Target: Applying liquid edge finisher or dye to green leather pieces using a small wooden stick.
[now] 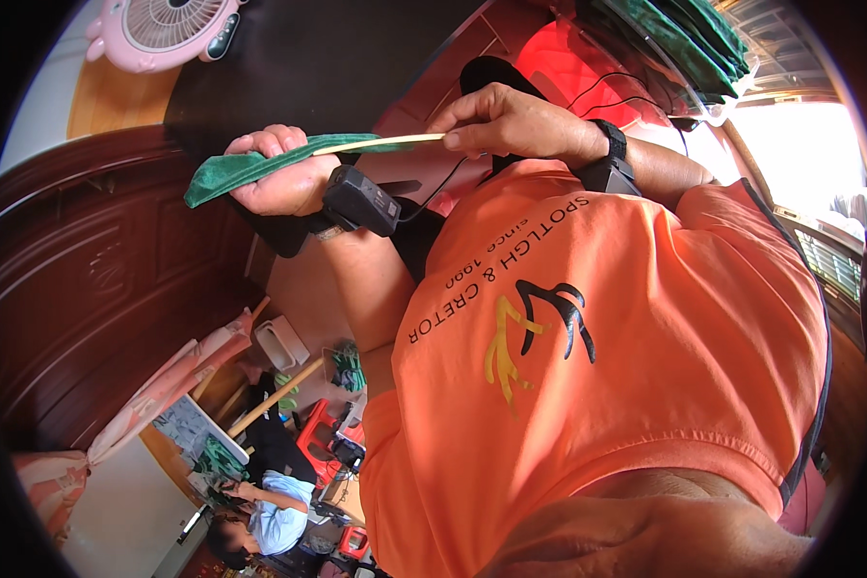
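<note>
The thumb and forefinger of the right hand pinch one end of a thin pale stick, while the left hand is closed around a narrow green cloth. One end of the cloth juts out past the left fingers, away from the right hand; its other end runs back along the stick toward the right fingertips. The stick's far end meets the cloth right beside the left fingers, though whether it has gone into a fold or only lies against the fabric I cannot tell. As for progress, the two pieces look brought together, with most of the visible stick outside the cloth, so I would judge the joining under way rather than finished; how much is left does not show. Just behind the left fingers, a black device sits at the wrist. Beyond both hands is a dark tabletop, with a pink fan past the left fingers. Farther off beyond the right hand, a clear bin holds more green pieces. Well behind the left hand, another person is near further green pieces.
</note>
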